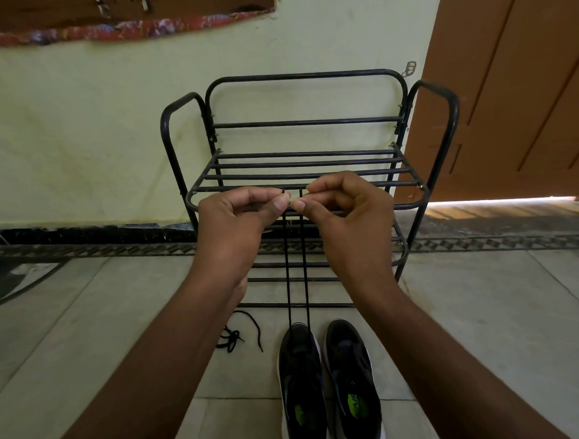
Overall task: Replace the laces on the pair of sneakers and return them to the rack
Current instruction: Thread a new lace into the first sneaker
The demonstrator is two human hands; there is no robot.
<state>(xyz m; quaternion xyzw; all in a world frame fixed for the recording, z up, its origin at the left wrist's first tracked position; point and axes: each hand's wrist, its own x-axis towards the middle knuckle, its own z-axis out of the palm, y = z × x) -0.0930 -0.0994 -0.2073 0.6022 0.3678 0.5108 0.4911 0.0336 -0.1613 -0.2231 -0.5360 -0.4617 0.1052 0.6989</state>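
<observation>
Two black sneakers with white soles stand side by side on the floor, the left sneaker (301, 384) and the right sneaker (352, 379). A black lace (296, 268) runs up from the toe end of the left sneaker in two taut strands. My left hand (238, 218) pinches the end of one strand between thumb and forefinger. My right hand (344, 213) pinches the end of the other. Both hands are raised close together in front of the black metal shoe rack (305, 122). A second black lace (240, 332) lies loose on the floor left of the sneakers.
The rack stands against a pale green wall with bare shelves of bars. A brown door (514, 86) is at the right, with light coming under it. The floor is pale tile with a dark patterned border along the wall.
</observation>
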